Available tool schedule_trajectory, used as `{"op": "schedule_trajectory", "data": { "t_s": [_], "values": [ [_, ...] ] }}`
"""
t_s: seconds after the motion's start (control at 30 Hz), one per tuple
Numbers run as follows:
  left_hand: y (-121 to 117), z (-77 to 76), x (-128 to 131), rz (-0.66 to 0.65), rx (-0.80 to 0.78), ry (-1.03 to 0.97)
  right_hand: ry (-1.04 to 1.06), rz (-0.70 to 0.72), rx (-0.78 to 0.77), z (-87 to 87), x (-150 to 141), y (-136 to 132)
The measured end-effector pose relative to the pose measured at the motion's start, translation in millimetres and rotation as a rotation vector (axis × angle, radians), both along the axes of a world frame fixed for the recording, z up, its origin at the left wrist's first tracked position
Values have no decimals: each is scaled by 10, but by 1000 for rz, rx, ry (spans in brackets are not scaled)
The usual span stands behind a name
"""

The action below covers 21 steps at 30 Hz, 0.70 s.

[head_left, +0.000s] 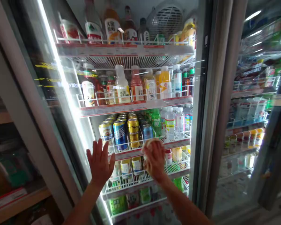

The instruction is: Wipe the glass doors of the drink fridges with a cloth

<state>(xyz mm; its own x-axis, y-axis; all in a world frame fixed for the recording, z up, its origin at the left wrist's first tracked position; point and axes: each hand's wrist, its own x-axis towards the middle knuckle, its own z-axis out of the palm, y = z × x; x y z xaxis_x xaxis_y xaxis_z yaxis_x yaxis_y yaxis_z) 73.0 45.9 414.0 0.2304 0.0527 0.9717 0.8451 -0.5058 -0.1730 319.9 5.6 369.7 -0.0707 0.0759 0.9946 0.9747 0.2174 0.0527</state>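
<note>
Fridge (199, 93): right hand (156, 159) curled over cloth (147, 144)

1. Top shelf (126, 50): bottles (112, 26) stand behind a white wire rail, a red-and-white container (69, 30) at the left end.
2. Second shelf (135, 106): a row of upright drinks, including a pink bottle (137, 82) and an orange bottle (165, 82).
3. Third shelf (128, 153): rows of cans (133, 132) at left, then green bottles (155, 120), clear bottles (170, 122) at right.
4. Fourth shelf (142, 184): pale cans (125, 167) at left.
5. Lowest visible shelf (140, 209): green containers (118, 204), partly hidden.
</note>
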Motion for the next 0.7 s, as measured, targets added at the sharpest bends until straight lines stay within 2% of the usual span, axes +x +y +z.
{"op": "schedule_trajectory", "data": {
  "t_s": [0.03,0.1,0.2,0.27,0.3,0.4,0.47,0.5,0.57,0.63,0.7],
  "values": [
    [-10,1,-13,-1,-6,7,-83,31,-24,-16,-99,5],
    [-35,-9,-73,-2,-21,18,-78,23,-2,29,-93,25],
    [-71,-69,-219,23,-41,-19,269,-105,183,224,78,93],
    [-89,-122,-316,49,-57,-50,347,-106,228,312,-27,142],
    [-96,-145,-358,56,-69,-54,285,-70,189,324,-160,154],
    [-116,-173,-463,58,-95,-57,-108,62,14,309,-580,140],
    [-131,-155,-539,61,-99,-77,-226,72,-31,364,-631,120],
    [-138,-139,-582,68,-101,-89,-175,44,-17,423,-583,118],
    [-149,-101,-663,87,-109,-112,87,-38,63,563,-461,131],
    [-150,-62,-718,102,-117,-129,257,-72,113,649,-472,152],
    [-139,-21,-729,99,-118,-136,109,-21,70,636,-639,157]
  ]
}}
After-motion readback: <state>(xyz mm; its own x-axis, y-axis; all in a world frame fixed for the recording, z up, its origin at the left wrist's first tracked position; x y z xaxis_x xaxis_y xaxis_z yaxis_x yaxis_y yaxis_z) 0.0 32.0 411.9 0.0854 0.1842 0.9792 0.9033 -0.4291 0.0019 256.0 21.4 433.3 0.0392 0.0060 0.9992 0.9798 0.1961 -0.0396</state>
